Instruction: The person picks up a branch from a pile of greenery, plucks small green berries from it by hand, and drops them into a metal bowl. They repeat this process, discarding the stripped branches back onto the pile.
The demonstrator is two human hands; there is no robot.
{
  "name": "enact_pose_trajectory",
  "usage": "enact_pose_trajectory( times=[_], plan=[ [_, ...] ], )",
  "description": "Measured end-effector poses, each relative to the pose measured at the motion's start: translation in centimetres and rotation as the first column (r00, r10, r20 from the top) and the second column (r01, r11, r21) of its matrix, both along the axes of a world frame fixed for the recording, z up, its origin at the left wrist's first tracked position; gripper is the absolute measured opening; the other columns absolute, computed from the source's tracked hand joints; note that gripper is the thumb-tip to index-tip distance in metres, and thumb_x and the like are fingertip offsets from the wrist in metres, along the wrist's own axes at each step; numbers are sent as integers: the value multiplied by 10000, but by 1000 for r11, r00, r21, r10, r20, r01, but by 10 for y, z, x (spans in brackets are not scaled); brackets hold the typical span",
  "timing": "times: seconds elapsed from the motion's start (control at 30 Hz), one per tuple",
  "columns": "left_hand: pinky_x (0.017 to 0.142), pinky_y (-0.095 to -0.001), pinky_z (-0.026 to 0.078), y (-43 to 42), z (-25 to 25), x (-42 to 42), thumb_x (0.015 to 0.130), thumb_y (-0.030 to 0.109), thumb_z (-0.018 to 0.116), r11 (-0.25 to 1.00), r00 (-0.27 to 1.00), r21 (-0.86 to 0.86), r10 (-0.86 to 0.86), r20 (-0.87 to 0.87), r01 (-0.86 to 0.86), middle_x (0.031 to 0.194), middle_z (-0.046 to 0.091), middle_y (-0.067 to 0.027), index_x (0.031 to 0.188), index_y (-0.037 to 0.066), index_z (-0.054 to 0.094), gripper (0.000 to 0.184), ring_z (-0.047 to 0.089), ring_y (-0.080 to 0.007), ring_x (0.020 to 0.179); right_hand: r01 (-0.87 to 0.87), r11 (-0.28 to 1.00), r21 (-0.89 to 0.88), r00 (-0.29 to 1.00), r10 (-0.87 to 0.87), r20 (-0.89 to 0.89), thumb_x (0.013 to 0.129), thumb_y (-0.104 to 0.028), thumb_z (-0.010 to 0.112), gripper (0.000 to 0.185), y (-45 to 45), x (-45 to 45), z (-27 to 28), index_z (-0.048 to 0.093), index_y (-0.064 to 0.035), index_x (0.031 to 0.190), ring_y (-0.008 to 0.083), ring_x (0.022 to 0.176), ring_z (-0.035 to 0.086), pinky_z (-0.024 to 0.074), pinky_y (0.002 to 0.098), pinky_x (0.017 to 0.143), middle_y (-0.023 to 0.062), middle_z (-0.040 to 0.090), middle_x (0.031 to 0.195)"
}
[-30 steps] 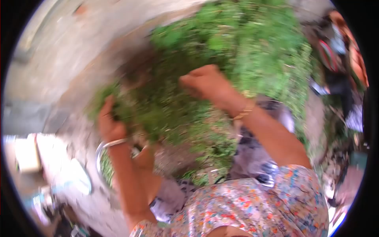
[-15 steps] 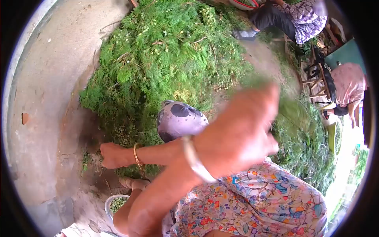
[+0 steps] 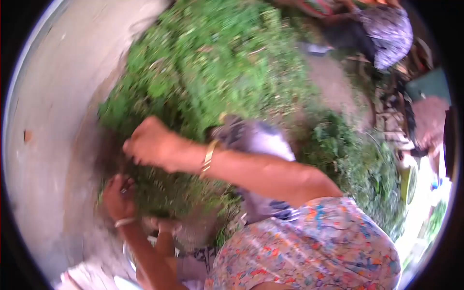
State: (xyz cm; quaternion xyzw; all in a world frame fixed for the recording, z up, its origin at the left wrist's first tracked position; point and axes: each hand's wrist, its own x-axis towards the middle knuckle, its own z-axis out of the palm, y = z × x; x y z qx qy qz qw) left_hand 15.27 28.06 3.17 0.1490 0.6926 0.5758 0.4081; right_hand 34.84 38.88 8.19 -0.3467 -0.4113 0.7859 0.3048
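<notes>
My left hand point(image 3: 119, 195), with a pale bangle at the wrist, is at the left with its fingers curled. Something small and dark shows at its fingers, too blurred to name. Just above it is my right hand point(image 3: 153, 144), with a gold bangle, its fingers bent downward; what they hold, if anything, is hidden. The two hands are apart, over the edge of a big heap of green feathery branches point(image 3: 208, 72) dotted with pale berries. My knee in purple patterned cloth point(image 3: 270, 140) is behind the right forearm.
Loose green branches point(image 3: 357, 159) lie at my right. A bowl point(image 3: 129, 256) stands by my foot, partly hidden by my arm. Two people sit nearby: one in patterned purple point(image 3: 386, 34), one in pink point(image 3: 430, 121) beside a green tub point(image 3: 410, 183). Bare concrete point(image 3: 53, 96) spans the left.
My left hand has swung from the right, where green blurred beside it, down to the lower left. My right hand has risen from the heap's edge. The view has shifted slightly.
</notes>
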Motion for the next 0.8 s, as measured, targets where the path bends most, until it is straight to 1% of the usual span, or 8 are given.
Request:
enact_pose_trajectory(
  times=[0.3, 0.37, 0.5, 0.57, 0.67, 0.7, 0.77, 0.8],
  plan=[
    [454, -330, 456, -85, -222, -36, 805, 107, 642, 880, 916, -447, 301, 267, -159, 671, 617, -94, 674, 40, 569, 163, 606, -216, 578, -115, 992, 55, 976, 103, 190, 865, -248, 632, 246, 9, 17, 29, 652, -3, 864, 36, 559, 481, 328, 158, 428, 2, 577, 685],
    [510, -382, 487, -128, -314, -44, 769, 144, 656, 907, 971, -367, -236, -43, 204, 672, 643, -120, 642, 15, 594, 191, 631, -241, 616, -124, 988, 95, 969, 100, 226, 875, -243, 620, 244, 10, 19, 28, 645, 0, 872, 38, 528, 482, 303, 154, 399, 4, 569, 683],
    [593, -415, 499, -108, -333, -4, 708, 171, 673, 850, 883, -527, -242, -403, -7, 695, 658, -174, 670, -28, 628, 207, 647, -278, 656, -152, 985, 79, 967, 132, 219, 885, -240, 604, 247, 10, 18, 25, 638, 4, 870, 42, 494, 483, 284, 153, 378, 14, 575, 671],
    [551, -354, 471, -75, -292, 11, 692, 68, 677, 895, 617, -444, -327, -716, -41, 698, 654, -147, 813, -15, 673, 147, 623, -219, 613, -130, 989, 68, 944, 102, 313, 886, -242, 599, 249, 8, 17, 27, 633, 3, 856, 43, 474, 485, 281, 156, 369, 29, 582, 655],
    [471, -358, 451, -46, -305, 6, 720, 40, 672, 947, 612, -314, -292, -735, 75, 636, 617, -131, 802, -62, 647, 133, 592, -209, 564, -94, 995, 44, 944, 75, 320, 889, -238, 596, 252, 7, 12, 25, 629, 5, 832, 37, 484, 476, 275, 152, 375, 38, 584, 645],
    [471, -358, 451, -36, -311, 5, 720, 40, 672, 947, 616, -311, -290, -732, 77, 636, 617, -131, 802, -62, 647, 133, 592, -209, 564, -79, 996, 33, 944, 64, 323, 891, -233, 593, 250, 7, 10, 24, 628, 5, 826, 36, 487, 472, 274, 151, 377, 39, 582, 646],
    [495, -375, 465, -20, -323, 8, 716, 102, 707, 824, 982, -551, -184, -48, 128, 670, 627, -183, 904, -125, 609, 311, 623, -261, 561, -88, 996, 27, 935, 73, 346, 891, -228, 592, 248, 7, 7, 26, 628, 8, 826, 36, 490, 468, 274, 151, 381, 37, 581, 646],
    [390, -321, 380, -13, -317, 23, 747, 44, 707, 882, 998, -466, 70, 1, -61, 642, 594, -157, 990, -151, 565, 343, 533, -210, 446, -97, 995, 15, 928, 86, 362, 892, -223, 592, 245, 7, 5, 26, 627, 10, 826, 35, 494, 463, 275, 150, 384, 35, 580, 646]
  ],
)
